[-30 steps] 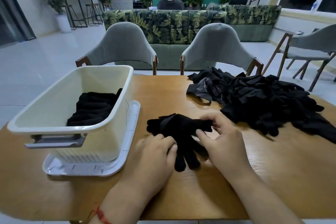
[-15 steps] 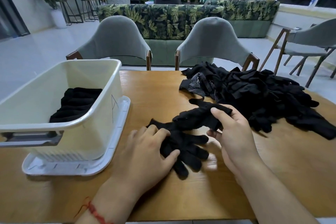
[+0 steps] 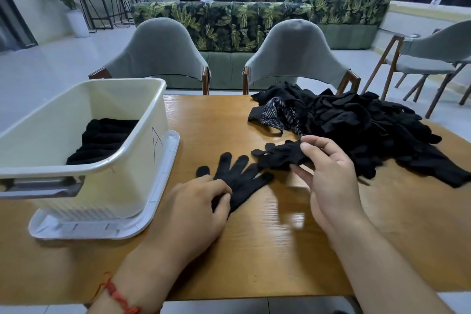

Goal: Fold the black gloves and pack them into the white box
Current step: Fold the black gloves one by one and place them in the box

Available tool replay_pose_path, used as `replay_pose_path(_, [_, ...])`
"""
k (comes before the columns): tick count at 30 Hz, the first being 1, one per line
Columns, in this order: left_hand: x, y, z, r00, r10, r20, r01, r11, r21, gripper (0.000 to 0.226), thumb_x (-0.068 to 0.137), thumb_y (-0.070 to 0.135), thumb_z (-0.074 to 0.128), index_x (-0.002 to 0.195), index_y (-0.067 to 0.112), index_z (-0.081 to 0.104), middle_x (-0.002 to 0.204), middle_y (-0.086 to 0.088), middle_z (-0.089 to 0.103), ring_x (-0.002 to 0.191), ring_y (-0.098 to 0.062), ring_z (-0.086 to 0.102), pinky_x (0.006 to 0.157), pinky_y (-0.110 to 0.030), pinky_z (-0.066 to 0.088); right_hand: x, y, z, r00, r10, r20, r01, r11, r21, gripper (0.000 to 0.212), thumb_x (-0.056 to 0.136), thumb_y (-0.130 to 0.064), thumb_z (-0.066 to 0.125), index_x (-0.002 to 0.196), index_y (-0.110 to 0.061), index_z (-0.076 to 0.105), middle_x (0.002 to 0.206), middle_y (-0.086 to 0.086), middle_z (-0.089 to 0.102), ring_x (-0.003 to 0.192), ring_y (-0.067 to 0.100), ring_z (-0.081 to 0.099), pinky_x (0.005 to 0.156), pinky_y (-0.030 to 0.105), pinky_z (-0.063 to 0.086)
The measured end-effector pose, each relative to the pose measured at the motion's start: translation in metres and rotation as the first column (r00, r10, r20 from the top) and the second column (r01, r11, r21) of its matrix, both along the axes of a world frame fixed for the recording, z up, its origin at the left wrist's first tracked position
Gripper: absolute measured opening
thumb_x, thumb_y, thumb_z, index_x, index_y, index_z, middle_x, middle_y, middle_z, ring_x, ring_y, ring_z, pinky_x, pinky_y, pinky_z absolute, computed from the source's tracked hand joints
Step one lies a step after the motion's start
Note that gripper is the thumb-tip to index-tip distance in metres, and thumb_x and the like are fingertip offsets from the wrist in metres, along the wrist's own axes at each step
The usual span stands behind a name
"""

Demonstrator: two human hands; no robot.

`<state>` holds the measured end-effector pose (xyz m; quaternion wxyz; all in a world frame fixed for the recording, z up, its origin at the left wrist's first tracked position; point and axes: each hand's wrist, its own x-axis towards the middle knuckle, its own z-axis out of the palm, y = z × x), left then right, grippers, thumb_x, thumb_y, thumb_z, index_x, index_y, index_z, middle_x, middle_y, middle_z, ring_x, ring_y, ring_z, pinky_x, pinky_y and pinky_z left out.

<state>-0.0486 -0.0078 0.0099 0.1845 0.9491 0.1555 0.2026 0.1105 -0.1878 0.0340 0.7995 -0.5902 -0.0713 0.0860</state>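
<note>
One black glove lies flat on the wooden table, fingers spread and pointing away from me. My left hand rests on its cuff end, fingers curled onto the fabric. My right hand pinches a second black glove and holds it just above the table, its fingers pointing left. The white box stands at the left on its lid, with folded black gloves inside. A big pile of loose black gloves lies at the right rear.
The box sits on a white lid that juts out toward the flat glove. Two grey chairs stand behind the table's far edge, another at the far right. Two people sit beyond a leaf-patterned sofa.
The bunched pair has been pulled apart: my right hand lifted one glove up and to the right, and the other now lies spread flat under my left hand.
</note>
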Motion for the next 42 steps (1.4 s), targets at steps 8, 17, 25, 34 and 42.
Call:
replay_pose_path(8, [-0.005, 0.004, -0.007, 0.994, -0.097, -0.055, 0.100, 0.993, 0.058, 0.026, 0.101, 0.051, 0.053, 0.121, 0.047, 0.068, 0.113, 0.030, 0.057, 0.106, -0.001, 0.053, 0.091, -0.027, 0.047, -0.006, 0.001, 0.005, 0.976, 0.141, 0.169, -0.122, 0.985, -0.120, 0.051, 0.094, 0.015, 0.059, 0.119, -0.026, 0.078, 0.111, 0.001, 0.080, 0.110, 0.019, 0.076, 0.101, 0.044, 0.060])
replay_pose_path(17, [-0.002, -0.008, -0.014, 0.972, -0.220, -0.081, 0.218, 0.975, -0.035, 0.040, 0.101, 0.056, 0.051, 0.139, 0.046, 0.059, 0.147, 0.030, 0.047, 0.140, 0.004, 0.039, 0.116, -0.029, 0.040, -0.011, 0.020, 0.010, 0.975, 0.183, 0.127, -0.185, 0.983, 0.012, 0.013, 0.101, -0.010, 0.071, 0.110, -0.017, 0.077, 0.107, 0.004, 0.080, 0.110, 0.020, 0.076, 0.105, 0.039, 0.058])
replay_pose_path(25, [-0.004, -0.012, -0.011, 0.960, -0.233, -0.152, 0.236, 0.972, 0.002, 0.044, 0.106, 0.057, 0.044, 0.150, 0.050, 0.047, 0.163, 0.027, 0.034, 0.154, 0.005, 0.017, 0.129, -0.028, 0.015, -0.025, 0.039, 0.014, 0.918, 0.391, 0.063, -0.396, 0.909, 0.130, 0.025, 0.107, -0.011, 0.061, 0.129, -0.018, 0.071, 0.131, 0.007, 0.075, 0.125, 0.021, 0.071, 0.111, 0.043, 0.052])
replay_pose_path(34, [0.000, -0.010, -0.006, 0.960, -0.209, -0.185, 0.213, 0.977, 0.001, 0.056, 0.110, 0.045, 0.039, 0.163, 0.046, 0.023, 0.168, 0.030, 0.020, 0.157, 0.008, 0.004, 0.132, -0.035, 0.002, -0.033, 0.005, -0.012, 0.824, 0.449, 0.346, -0.210, 0.809, -0.549, 0.018, 0.098, -0.023, 0.076, 0.102, -0.040, 0.080, 0.091, -0.010, 0.073, 0.084, 0.010, 0.070, 0.076, 0.023, 0.053])
replay_pose_path(42, [0.002, -0.012, -0.011, 0.972, -0.166, -0.166, 0.172, 0.985, 0.022, 0.057, 0.109, 0.049, 0.039, 0.164, 0.040, 0.027, 0.167, 0.026, 0.028, 0.159, 0.003, 0.006, 0.132, -0.038, 0.008, -0.038, 0.004, -0.028, 0.424, 0.675, 0.604, 0.261, 0.547, -0.795, 0.052, 0.094, -0.024, 0.067, 0.145, -0.027, 0.061, 0.152, -0.011, 0.051, 0.141, 0.010, 0.045, 0.119, 0.029, 0.038])
